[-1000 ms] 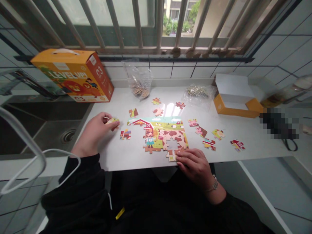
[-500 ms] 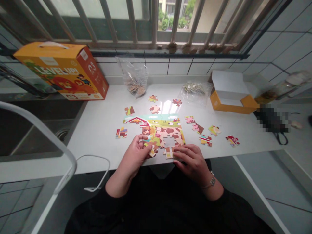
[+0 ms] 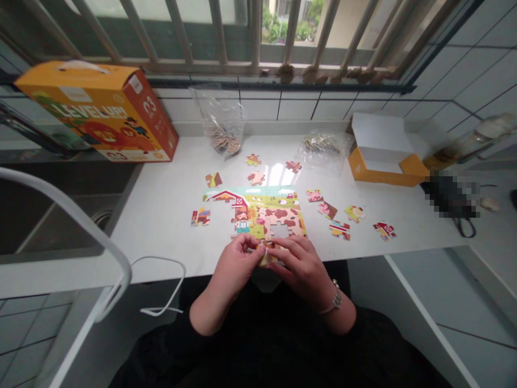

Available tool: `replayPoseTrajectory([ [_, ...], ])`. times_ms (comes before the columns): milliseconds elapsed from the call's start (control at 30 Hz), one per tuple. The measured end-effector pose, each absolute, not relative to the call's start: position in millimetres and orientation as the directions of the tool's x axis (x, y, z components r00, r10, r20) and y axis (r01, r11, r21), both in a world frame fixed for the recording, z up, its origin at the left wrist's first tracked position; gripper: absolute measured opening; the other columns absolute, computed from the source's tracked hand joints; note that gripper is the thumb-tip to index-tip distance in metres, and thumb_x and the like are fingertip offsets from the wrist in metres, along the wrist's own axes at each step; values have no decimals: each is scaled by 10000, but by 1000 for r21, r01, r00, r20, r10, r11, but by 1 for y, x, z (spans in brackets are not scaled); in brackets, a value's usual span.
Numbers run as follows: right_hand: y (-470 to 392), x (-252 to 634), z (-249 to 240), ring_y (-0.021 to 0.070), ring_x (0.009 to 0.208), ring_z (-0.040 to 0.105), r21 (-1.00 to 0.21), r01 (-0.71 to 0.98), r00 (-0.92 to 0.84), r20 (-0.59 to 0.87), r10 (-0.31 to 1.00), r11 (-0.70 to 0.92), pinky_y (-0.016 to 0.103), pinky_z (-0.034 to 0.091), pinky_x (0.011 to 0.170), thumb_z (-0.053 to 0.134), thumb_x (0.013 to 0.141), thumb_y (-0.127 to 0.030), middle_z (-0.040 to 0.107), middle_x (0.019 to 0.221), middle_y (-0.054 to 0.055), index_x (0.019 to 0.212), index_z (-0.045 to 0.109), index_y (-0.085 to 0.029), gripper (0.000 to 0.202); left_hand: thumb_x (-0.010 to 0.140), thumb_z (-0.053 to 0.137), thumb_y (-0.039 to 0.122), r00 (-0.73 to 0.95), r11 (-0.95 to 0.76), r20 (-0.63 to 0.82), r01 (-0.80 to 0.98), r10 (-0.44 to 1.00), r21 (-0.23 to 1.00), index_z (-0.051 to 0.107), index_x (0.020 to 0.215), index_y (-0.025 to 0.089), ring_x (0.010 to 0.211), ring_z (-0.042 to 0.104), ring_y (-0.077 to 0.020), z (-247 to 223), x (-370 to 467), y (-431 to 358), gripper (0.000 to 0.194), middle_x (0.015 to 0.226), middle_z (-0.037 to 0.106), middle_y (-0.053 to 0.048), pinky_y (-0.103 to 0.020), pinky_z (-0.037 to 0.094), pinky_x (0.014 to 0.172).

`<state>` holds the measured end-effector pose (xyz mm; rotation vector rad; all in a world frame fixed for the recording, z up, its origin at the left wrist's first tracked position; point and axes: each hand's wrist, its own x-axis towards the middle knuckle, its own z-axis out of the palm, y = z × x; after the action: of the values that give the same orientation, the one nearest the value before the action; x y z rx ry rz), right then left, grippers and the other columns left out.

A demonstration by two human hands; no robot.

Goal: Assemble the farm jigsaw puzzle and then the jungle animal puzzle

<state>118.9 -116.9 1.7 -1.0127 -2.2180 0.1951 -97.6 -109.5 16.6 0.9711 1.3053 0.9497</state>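
Since half a second ago, seen from the head camera, the left hand (image 3: 237, 265) and the right hand (image 3: 301, 265) have drawn together at the lower edge of the partly assembled farm puzzle (image 3: 274, 202), near the front of the white counter (image 3: 161, 226). Loose pieces lie all around: a red-and-blue piece (image 3: 201, 217) on the left, a brown-and-green piece (image 3: 214, 179) above it, a cow-patterned piece (image 3: 256, 178) beyond the puzzle, and a red barn piece (image 3: 384, 230) farthest right. Behind them stand a tall orange box (image 3: 100, 121), a clear bag of pieces (image 3: 225, 141), another clear bag (image 3: 323, 144) and an open orange carton (image 3: 388, 170). A white cable (image 3: 119, 264) curves up at the left, well apart from the fingers. The left thumb and fingertips are pinched on small puzzle pieces (image 3: 267, 260); the right fingers, bent and slightly spread, touch them from the other side, but how firmly they grip cannot be told. These pieces sit just below a gap in the cow's body, with the counter's front edge close beneath. White surface stretches left from the puzzle to the dark sink (image 3: 60, 205).
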Motion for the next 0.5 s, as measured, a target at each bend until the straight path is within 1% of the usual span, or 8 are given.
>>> replayPoseTrajectory([
  [67,-114,119,2,284,1176,713,-382,611,-478,520,708,693,502,572,1074,769,1067,-308,804,1344,89,1305,761,-292,239,854,880,506,31,285,-288,84,957,955,657,877,236,721,695,-198,19,-101,-110,351,814,720,-5,-300,535,673],
  [133,-112,120,2,279,1136,711,-368,610,-492,519,699,702,486,580,1040,774,1063,-320,813,1298,90,1230,781,-278,172,916,833,486,-7,190,-195,257,981,947,693,911,256,724,723,-220,24,-106,-112,269,853,751,-20,-336,566,687],
  [200,-111,119,2,280,1122,704,-355,614,-511,502,698,704,481,579,1022,790,1054,-333,815,1278,87,1192,789,-274,151,990,761,436,-30,16,-2,460,1000,888,720,977,275,754,736,-232,27,-113,-114,167,912,770,-35,-371,592,727],
  [233,-110,119,1,280,1122,700,-349,617,-522,489,699,705,481,575,1020,798,1048,-333,815,1277,81,1189,793,-278,150,1020,727,404,-7,-94,117,544,993,834,728,1008,278,805,747,-242,27,-116,-115,126,946,777,-44,-391,606,775],
  [300,-108,118,-1,277,1126,695,-337,624,-538,469,700,705,485,565,1026,806,1045,-330,817,1284,69,1193,797,-294,153,1056,681,337,123,-310,304,643,945,701,745,1069,272,980,765,-274,24,-122,-115,92,1048,800,-71,-440,616,913],
  [333,-108,117,-2,275,1128,693,-333,625,-542,465,700,706,486,560,1030,804,1047,-330,818,1288,63,1195,797,-297,151,1068,666,307,212,-402,356,658,910,637,751,1104,267,1071,761,-287,21,-125,-115,101,1116,810,-83,-465,607,978],
  [400,-107,115,-2,270,1126,693,-329,624,-543,470,696,709,480,555,1032,790,1059,-324,823,1290,54,1188,793,-292,133,1081,653,260,365,-534,394,658,843,532,751,1192,259,1192,742,-301,13,-129,-116,148,1255,809,-98,-508,582,1067],
  [500,-106,114,-1,260,1113,699,-341,616,-543,470,696,711,462,559,1022,777,1069,-307,827,1278,52,1164,786,-278,100,1081,658,220,488,-617,378,652,787,442,722,1308,252,1268,718,-308,3,-132,-117,238,1376,782,-109,-553,550,1141],
])
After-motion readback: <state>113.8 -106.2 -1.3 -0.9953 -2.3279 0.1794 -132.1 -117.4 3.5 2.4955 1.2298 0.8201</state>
